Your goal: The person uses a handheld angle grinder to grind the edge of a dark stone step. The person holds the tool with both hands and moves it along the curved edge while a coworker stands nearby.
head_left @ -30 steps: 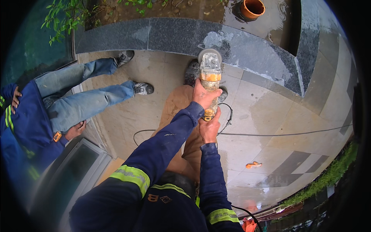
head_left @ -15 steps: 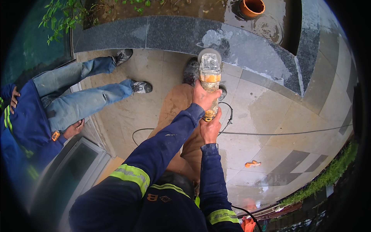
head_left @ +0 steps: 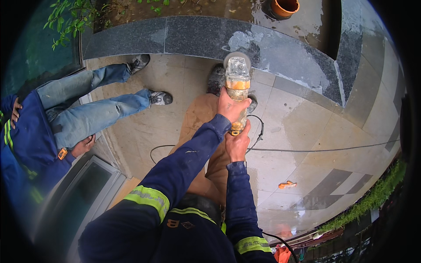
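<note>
I grip a dirty, dust-coated angle grinder (head_left: 238,83) with orange parts in both hands. My left hand (head_left: 231,106) is wrapped round the middle of its body, and my right hand (head_left: 237,142) is closed round its rear end below that. The grinder's round disc (head_left: 232,58) is over the near edge of a dark speckled stone ledge (head_left: 197,39), which has pale wet smears; I cannot tell whether it touches the stone. My shoes and legs in brown trousers are below the tool.
At left another person (head_left: 87,118) in jeans sits by a glass pane (head_left: 44,48). A black cable (head_left: 307,150) crosses the tiled floor, where an orange glove (head_left: 287,184) lies. An orange pipe (head_left: 283,8) stands in muddy water beyond the ledge, near leafy branches (head_left: 70,19).
The grinder and my hands have shifted slightly upward in the picture, as has the ledge. My grip is the same, and the other person has barely moved.
</note>
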Demonstrator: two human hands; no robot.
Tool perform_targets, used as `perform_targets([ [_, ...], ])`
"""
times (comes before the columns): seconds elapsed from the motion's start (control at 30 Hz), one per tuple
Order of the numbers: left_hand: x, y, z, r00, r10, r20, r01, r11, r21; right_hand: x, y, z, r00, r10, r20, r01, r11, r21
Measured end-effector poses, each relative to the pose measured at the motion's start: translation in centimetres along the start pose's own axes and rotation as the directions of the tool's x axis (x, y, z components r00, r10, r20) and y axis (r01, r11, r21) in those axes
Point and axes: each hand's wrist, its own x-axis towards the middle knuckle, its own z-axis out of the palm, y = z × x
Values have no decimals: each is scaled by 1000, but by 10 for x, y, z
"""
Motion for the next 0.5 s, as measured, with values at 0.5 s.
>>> perform_targets([
  [0.5,-5,2,5,999,-3,48,4,1000,-27,-4,-3,-6,999,41,-25,-42,999,-29],
])
